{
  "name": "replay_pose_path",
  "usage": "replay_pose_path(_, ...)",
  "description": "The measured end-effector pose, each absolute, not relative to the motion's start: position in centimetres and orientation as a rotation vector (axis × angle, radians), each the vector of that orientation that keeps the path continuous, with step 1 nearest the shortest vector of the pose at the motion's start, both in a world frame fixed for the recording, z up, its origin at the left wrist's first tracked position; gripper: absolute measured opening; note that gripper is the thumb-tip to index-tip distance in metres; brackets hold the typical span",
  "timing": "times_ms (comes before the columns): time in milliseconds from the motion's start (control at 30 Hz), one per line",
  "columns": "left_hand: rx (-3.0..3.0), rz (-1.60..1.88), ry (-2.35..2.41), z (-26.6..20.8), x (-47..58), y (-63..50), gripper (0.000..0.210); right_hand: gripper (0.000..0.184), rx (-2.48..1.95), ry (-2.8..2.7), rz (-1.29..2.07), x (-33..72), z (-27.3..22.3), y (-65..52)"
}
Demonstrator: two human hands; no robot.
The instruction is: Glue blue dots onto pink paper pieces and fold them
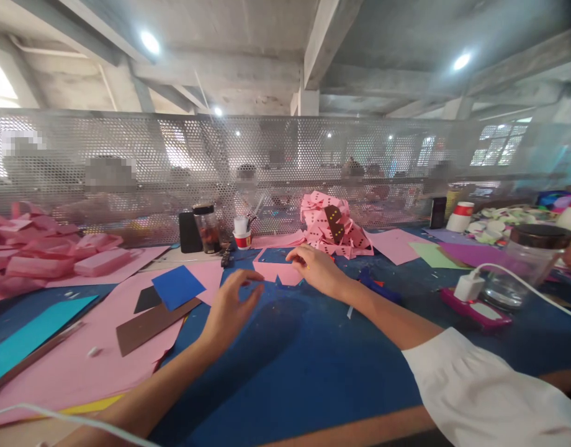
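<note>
Just ahead of me on the blue table stands a folded pink foam strip, with V-shaped notches along its lower edge. My right hand is at the right end of this strip, its thumb and fingertips closed together on the upper edge. To the left, my left hand hovers over the table with fingers curved and thumb apart, holding nothing. Its fingertips are close to the strip's left end. Behind my right hand rises a pile of pink pieces with dark dots, one brown piece with yellow dots among them.
Pink strips are heaped at far left. Blue and brown sheets lie nearer. A paper cup and lidded jar stand behind. Right: dark blue tool, magenta power strip, large jar. Perforated panel runs across the back.
</note>
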State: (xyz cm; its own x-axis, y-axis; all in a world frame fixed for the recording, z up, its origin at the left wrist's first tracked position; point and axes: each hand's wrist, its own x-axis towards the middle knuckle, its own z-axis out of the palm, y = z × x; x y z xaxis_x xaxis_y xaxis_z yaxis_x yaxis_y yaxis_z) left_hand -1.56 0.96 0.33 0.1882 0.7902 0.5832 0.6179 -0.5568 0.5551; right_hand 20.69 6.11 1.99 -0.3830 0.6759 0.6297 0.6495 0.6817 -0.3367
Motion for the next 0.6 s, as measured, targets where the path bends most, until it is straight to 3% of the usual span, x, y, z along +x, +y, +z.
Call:
replay_pose_path(100, 2.382, 1.532, 1.356, 1.5, -2.7, 1.5, 0.030, 0.018, -0.952, -2.143, 0.110, 21.0, 2.9, 4.3)
replay_pose_path(167, 2.466, 1.483, 1.318, 1.7, -3.4, 1.8, 0.038, 0.019, -0.910, -2.156, 0.151, 20.9, 3.2, 3.0)
replay_pose_path(333, 2.367, 1.252, 1.211, 0.1, -4.4, 2.6, 0.026, 0.018, -0.886, -2.173, 0.141, 20.3, 2.8, 1.7)
replay_pose_path(600, 2.052, 1.339, 1.363, -0.5, -6.2, 3.5, 0.030, 0.017, -1.129, -2.084, -0.531, 23.4, 3.7, 2.1)
